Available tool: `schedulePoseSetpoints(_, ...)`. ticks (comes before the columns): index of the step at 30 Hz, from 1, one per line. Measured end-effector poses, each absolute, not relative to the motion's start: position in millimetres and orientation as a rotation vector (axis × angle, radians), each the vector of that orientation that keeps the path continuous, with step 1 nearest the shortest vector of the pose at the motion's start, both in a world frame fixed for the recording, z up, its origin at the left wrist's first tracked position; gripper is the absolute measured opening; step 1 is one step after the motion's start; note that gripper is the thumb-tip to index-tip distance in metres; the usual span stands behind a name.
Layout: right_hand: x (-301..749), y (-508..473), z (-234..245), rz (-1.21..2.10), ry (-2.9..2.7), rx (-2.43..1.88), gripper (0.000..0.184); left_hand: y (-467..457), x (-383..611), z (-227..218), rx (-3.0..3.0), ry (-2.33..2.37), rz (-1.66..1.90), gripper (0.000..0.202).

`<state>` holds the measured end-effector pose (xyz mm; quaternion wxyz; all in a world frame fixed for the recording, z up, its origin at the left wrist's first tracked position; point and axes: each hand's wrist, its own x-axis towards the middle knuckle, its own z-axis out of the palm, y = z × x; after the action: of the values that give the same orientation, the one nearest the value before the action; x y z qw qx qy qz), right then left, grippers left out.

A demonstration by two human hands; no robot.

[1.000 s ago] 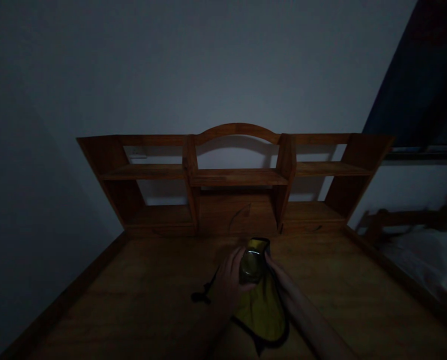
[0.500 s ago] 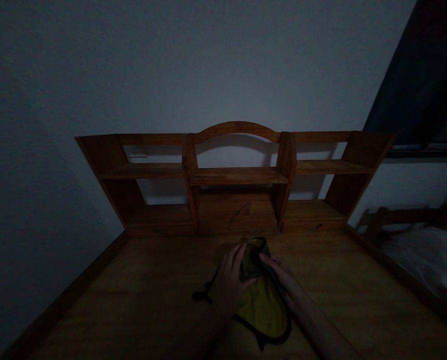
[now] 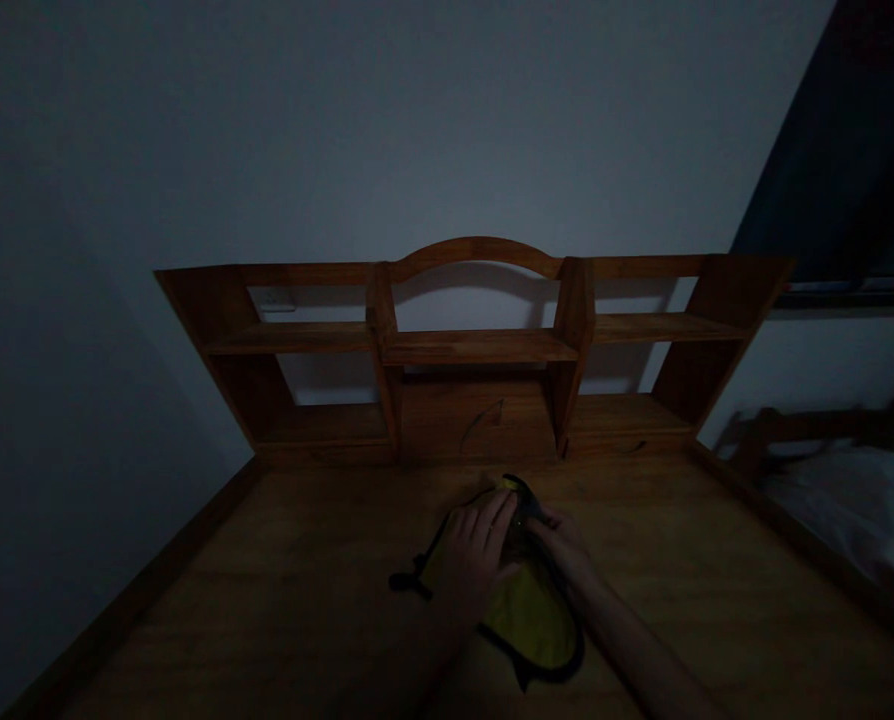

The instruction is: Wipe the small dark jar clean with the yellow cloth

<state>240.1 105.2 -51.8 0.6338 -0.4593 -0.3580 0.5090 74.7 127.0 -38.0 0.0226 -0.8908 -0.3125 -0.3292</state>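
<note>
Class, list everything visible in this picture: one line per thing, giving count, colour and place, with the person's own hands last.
Desk: one, brown wood, filling the lower frame.
Shelf unit: one, brown wood, arched top, at the desk's back against the wall.
Wall: one, pale grey, behind the shelf unit.
Pouch: one, yellow with dark trim, flat on the desk under both hands.
Left hand: one, pressing on the pouch.
Right hand: one, at the pouch's top edge.
</note>
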Motion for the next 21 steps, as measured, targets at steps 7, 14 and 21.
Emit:
schedulePoseSetpoints(7,239,101,-45,1.016,-0.898,-1.193,0.024,125,77,-40,-2.764,-0.945,-1.102,0.087)
schedulePoseSetpoints(14,250,89,-37,0.545,-1.392,-1.436,0.024,129,82,-42,-2.690,-0.880,-1.382,0.072)
schedulePoseSetpoints(21,248,90,-39,0.368,-1.413,-1.456,0.023,132,83,-44,-2.689,-1.043,-1.377,0.079)
